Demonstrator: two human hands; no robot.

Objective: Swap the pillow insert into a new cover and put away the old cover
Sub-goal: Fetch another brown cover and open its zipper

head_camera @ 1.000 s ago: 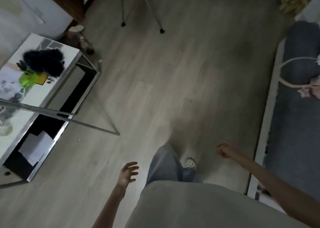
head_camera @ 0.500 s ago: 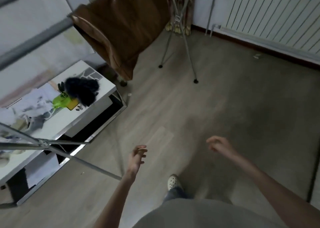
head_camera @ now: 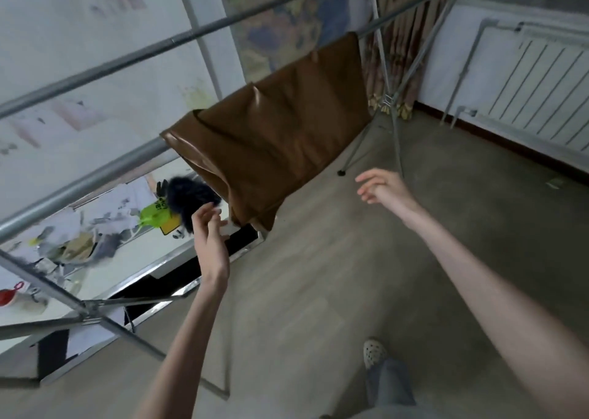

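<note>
A shiny brown pillow cover hangs draped over a metal bar of a drying rack, its lower corner pointing down over the low table. My left hand is raised just below and left of that corner, fingers apart, holding nothing. My right hand reaches out to the right of the cover's lower edge, fingers spread and empty. Neither hand touches the cover. No pillow insert is in view.
A low white table on the left carries a black fluffy object, a green item and clutter. Rack legs cross ahead and at lower left. A radiator lines the right wall. Wooden floor lies below.
The view has tilted up from the floor to the drying rack and brown cover. Both hands have risen and moved forward toward the cover.
</note>
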